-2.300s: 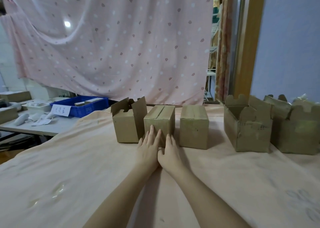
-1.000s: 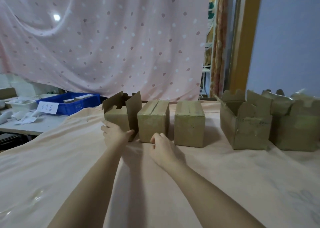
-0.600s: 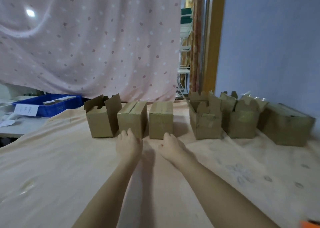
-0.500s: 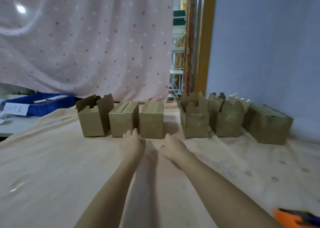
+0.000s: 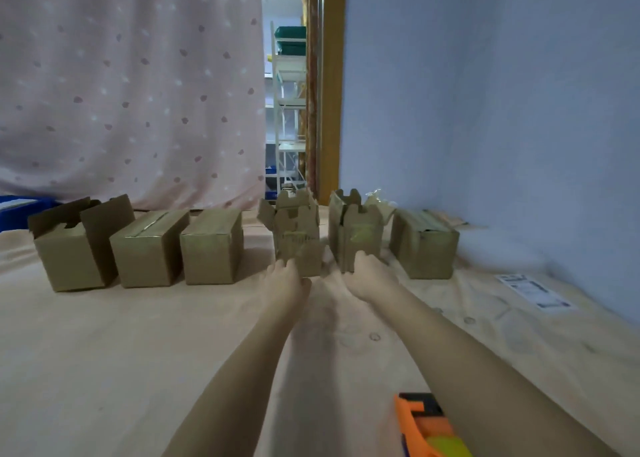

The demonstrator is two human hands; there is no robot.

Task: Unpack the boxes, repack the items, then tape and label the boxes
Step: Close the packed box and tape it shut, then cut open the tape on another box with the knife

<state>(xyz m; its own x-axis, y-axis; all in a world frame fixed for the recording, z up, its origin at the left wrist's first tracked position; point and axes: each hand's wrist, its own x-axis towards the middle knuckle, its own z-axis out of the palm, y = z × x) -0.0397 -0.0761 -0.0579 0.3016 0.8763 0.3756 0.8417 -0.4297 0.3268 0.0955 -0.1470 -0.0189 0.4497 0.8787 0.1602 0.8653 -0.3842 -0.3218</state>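
On the left of the row you have one small box with its flaps up [image 5: 71, 245], then a closed box [image 5: 147, 247] and another closed box [image 5: 212, 245], just beside each other. I judge that these two are packed, but I see no label on them. In the middle, your left hand [image 5: 285, 278] touches the front of an open box [image 5: 296, 234], and your right hand [image 5: 369, 273] touches the next open box [image 5: 355, 234]; whether the fingers grip is too blurred to tell. A sixth box [image 5: 424, 245] stands near the wall. So unpacking is only beginning. A printed sheet [image 5: 533, 290] lies on the cloth at the right; its writing cannot be read. An orange tool [image 5: 420, 425] lies near you.
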